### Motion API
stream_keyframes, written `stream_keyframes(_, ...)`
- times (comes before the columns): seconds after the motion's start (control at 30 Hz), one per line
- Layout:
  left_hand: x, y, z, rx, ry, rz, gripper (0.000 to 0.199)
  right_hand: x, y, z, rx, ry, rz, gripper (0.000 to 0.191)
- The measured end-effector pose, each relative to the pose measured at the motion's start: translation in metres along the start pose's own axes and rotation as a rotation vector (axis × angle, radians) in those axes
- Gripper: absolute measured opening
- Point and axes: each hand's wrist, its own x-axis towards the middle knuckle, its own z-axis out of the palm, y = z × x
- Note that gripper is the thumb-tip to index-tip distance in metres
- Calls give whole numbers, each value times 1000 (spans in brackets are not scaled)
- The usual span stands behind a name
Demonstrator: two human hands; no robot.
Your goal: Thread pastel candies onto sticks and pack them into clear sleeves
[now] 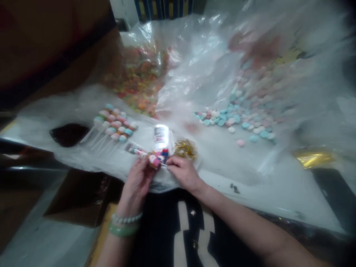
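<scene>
The left hand and right hand meet low at the near edge of the table, both working on a candy stick in a clear cellophane sleeve. The sleeved stick lies roughly level across the front of the person's body, its far end pointing left. Its pink, figure-like topper sits between the hands, partly hidden by the fingers and blurred, so its exact shape cannot be made out. The left hand is curled around the sleeve near the topper, with its fingers closed. The right hand is pinching at the topper's right side, thumb and forefinger pressed together, though exactly what lies between them cannot be seen. Just beyond the hands stand a clear labelled tube and a small tangle of gold twist ties. To the left, a row of pastel candy pops on white sticks lies fanned out beside a dark brown lump. Loose pastel candy discs spread across a clear plastic sheet to the right, and a heap of orange and multicoloured candy lies further back. A crumpled piece of gold foil sits near the right side.
</scene>
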Motion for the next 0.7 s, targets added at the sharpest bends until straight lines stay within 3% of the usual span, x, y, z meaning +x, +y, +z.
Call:
stream_keyframes(0.17, -4, 1, 4, 112, -114, 45, 40, 3, -12, 9, -24, 30, -59, 44)
stream_keyframes(0.33, -4, -4, 6, 96, -177, -85, 38, 11, -10, 15, -3, 5, -229, 32)
stream_keyframes(0.43, -8, -8, 8, -7, -136, -115, 32, 10, -5, 16, -49, 79, -325, 26)
stream_keyframes(0.63, -14, -11, 9, -210, 17, -81, 23, -5, 21, 28, -315, 41, -598, 26)
stream_keyframes(0.7, -9, -10, 5, -217, 64, -86, 27, -3, 29, 39, -443, 187, -715, 26)
